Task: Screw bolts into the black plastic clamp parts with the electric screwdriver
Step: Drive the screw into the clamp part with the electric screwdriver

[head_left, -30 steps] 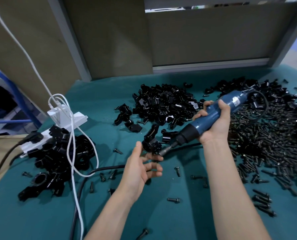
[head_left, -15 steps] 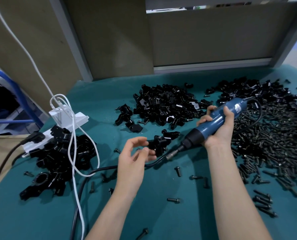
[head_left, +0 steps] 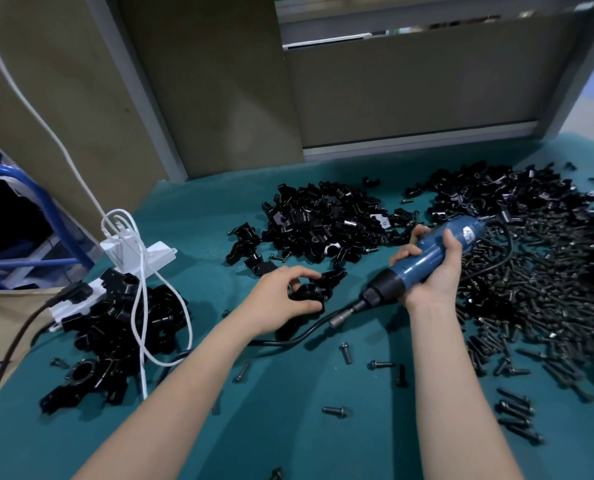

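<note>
Assembly workshop — bolt heap (head_left: 545,299), clamp part pile (head_left: 326,220), green bench mat (head_left: 288,427).

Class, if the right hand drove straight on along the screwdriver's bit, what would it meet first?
Probably the black cable just beyond the screwdriver the right hand holds; depth is unclear.

We've got bare surface (head_left: 288,427) between our forearms, only stray bolts (head_left: 345,353) dotting it. Bolt heap (head_left: 531,306) walls off the right, clamp pile (head_left: 323,223) sits ahead, black cord (head_left: 281,342) snakes across the middle, more clamps (head_left: 115,323) and white cable (head_left: 142,306) crowd the left.
</note>
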A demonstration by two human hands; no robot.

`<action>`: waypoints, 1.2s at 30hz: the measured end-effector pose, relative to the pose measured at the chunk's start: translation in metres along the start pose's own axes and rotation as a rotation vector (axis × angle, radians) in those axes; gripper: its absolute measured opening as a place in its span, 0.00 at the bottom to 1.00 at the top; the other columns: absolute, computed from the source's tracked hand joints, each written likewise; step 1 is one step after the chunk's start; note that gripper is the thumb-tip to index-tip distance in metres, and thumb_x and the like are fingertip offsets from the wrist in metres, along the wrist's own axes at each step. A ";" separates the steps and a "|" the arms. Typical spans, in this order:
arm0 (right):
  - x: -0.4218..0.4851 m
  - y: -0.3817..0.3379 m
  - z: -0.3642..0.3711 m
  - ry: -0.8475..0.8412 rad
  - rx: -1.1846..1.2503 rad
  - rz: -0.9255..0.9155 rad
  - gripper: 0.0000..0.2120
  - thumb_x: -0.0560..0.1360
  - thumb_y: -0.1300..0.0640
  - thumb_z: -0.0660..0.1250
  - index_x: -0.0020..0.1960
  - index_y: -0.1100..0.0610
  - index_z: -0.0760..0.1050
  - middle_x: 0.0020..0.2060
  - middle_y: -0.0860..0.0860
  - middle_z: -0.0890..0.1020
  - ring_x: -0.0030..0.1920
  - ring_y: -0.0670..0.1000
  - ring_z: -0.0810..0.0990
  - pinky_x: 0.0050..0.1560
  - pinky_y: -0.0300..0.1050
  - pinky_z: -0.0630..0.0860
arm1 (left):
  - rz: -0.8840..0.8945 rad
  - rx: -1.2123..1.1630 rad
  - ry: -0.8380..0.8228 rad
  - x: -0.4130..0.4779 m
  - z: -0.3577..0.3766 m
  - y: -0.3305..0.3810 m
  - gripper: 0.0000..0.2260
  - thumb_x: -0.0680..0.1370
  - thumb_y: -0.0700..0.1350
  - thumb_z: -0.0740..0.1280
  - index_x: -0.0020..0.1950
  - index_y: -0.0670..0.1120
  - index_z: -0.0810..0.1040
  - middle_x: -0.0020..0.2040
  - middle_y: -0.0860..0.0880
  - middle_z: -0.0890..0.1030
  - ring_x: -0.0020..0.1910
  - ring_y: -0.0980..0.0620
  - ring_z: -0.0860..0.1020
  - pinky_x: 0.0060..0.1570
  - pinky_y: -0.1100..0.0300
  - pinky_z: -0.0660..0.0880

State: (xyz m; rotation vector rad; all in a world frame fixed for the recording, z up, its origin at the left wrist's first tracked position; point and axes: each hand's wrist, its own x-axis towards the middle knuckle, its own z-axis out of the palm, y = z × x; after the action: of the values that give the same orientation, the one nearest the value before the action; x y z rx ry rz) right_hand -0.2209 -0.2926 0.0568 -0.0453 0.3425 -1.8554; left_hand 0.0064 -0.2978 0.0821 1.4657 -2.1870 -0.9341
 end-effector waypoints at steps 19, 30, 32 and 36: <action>0.002 0.002 0.000 -0.021 0.007 0.007 0.11 0.70 0.47 0.67 0.47 0.52 0.72 0.37 0.44 0.79 0.25 0.43 0.71 0.30 0.34 0.69 | -0.197 -0.652 0.001 -0.056 0.025 0.007 0.09 0.80 0.50 0.64 0.48 0.45 0.79 0.35 0.47 0.76 0.26 0.55 0.63 0.23 0.65 0.61; -0.002 0.003 0.008 -0.201 -0.066 -0.010 0.09 0.71 0.47 0.61 0.45 0.52 0.72 0.36 0.44 0.78 0.24 0.41 0.69 0.28 0.34 0.69 | -0.278 -0.480 -0.229 -0.049 0.019 0.009 0.12 0.83 0.52 0.58 0.48 0.45 0.72 0.33 0.48 0.83 0.22 0.56 0.61 0.22 0.65 0.60; -0.002 0.002 0.008 -0.231 -0.057 -0.006 0.08 0.71 0.48 0.61 0.45 0.52 0.72 0.36 0.44 0.78 0.24 0.41 0.69 0.27 0.34 0.69 | -0.309 -0.502 -0.259 -0.046 0.016 0.010 0.12 0.83 0.52 0.58 0.48 0.45 0.72 0.33 0.49 0.82 0.22 0.56 0.60 0.22 0.66 0.59; -0.004 0.002 0.007 -0.356 0.144 0.081 0.17 0.62 0.54 0.76 0.46 0.55 0.73 0.35 0.45 0.78 0.23 0.42 0.71 0.26 0.34 0.71 | -0.538 -0.888 -0.406 -0.047 0.020 0.008 0.13 0.81 0.52 0.60 0.48 0.41 0.73 0.32 0.45 0.80 0.21 0.59 0.61 0.17 0.70 0.56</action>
State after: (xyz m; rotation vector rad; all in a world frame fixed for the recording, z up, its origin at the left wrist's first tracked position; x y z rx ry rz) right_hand -0.2165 -0.2910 0.0639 -0.2567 -0.0360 -1.7469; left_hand 0.0082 -0.2461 0.0768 1.4478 -1.2103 -2.1716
